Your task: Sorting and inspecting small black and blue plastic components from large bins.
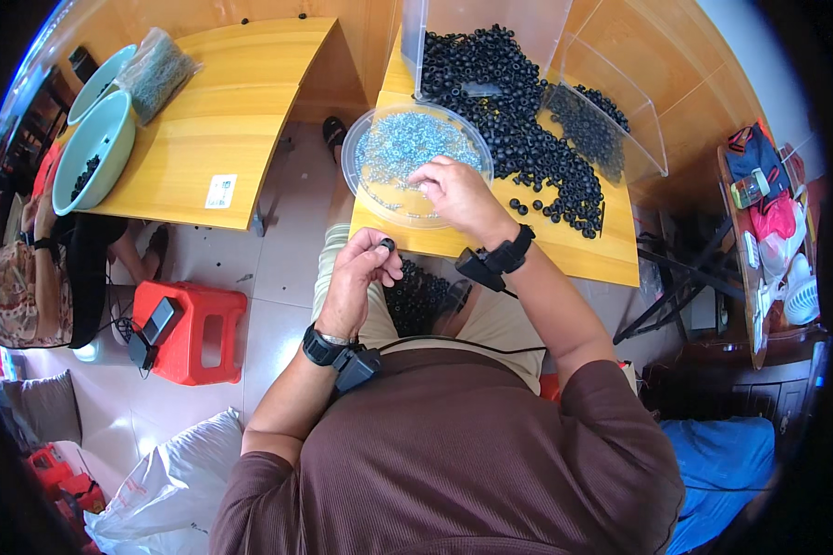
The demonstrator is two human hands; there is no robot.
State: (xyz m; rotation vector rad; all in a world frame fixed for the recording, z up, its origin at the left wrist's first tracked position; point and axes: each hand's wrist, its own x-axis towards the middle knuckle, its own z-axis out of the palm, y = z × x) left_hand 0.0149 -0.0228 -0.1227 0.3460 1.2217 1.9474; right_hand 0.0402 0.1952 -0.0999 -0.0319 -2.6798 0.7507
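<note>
My left hand [354, 277] pinches a small black round part [387, 245] between thumb and fingertips, held just off the near edge of the yellow table. My right hand [455, 192] reaches over a round transparent tray [403, 215], its fingers drawn together at the small pieces inside. Loose shiny silvery-blue metal pieces [407, 141] cover much of the tray's bottom. Whether a piece is between my right fingertips is too small to tell. Right of the tray spreads a big heap of black round parts [537, 153], each with a hole.
A transparent bin [569, 55] lies tipped at the back with black parts spilling out. More black parts [416, 298] sit in a container between my knees. At left, another table [241, 102] bears green basins [120, 139] beside a seated person. A red stool [190, 344] stands on the floor.
</note>
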